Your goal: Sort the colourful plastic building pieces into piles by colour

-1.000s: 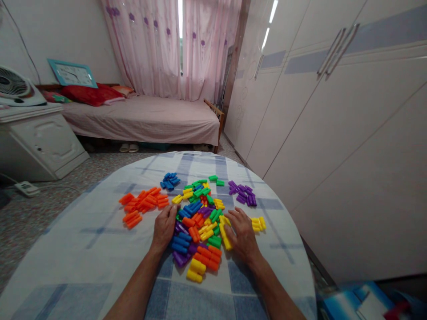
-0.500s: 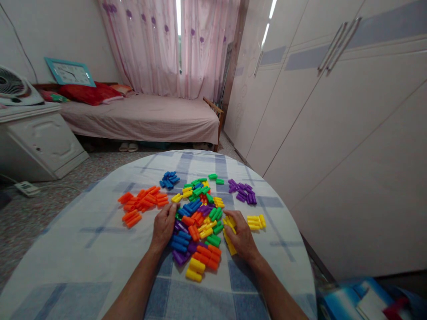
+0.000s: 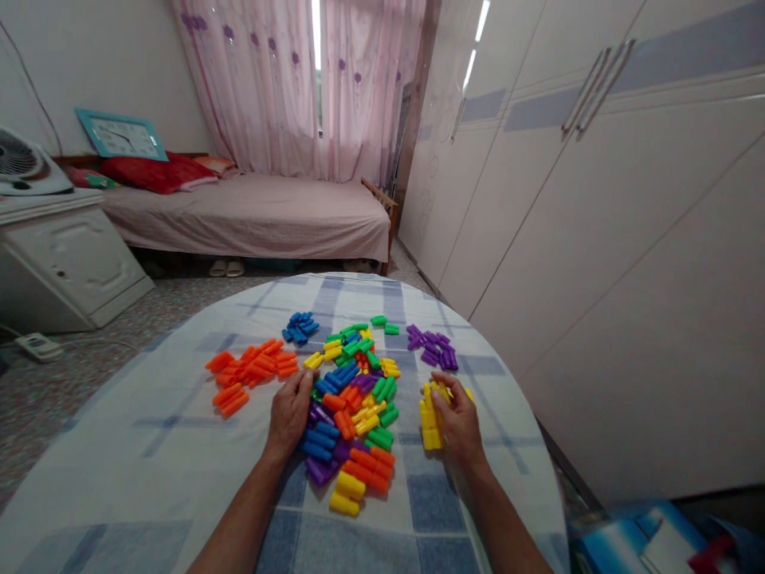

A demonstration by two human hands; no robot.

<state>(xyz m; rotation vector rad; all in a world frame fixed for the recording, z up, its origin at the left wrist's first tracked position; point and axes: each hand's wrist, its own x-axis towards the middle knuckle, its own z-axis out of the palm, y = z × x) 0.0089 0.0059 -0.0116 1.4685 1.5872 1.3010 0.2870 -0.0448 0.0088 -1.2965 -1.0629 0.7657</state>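
1. In the head view, the fingers [image 3: 455, 384] of the right hand [image 3: 461, 422] are curled around a cluster of yellow pieces [image 3: 431, 434], which is held between them and the thumb; whether it is lifted off the cloth cannot be told.
2. Over the last second, this cluster has been carried away from the right edge of the mixed heap [image 3: 345, 425], and a strip of bare tablecloth [image 3: 413, 478] is now left between them.
3. The small yellow pile [image 3: 469, 395] farther right has been reached and is now mostly covered by the right hand, so the cluster appears to be brought in among pieces of its own colour.
4. By the left hand [image 3: 290, 414], the left edge of the heap is bordered, as before; its fingers are kept close together, and whether anything is gripped cannot be told.
5. The orange pile [image 3: 260, 363], blue pile [image 3: 300, 328] and purple pile [image 3: 439, 351] are left undisturbed around the heap, where yellow is still mixed with other colours.
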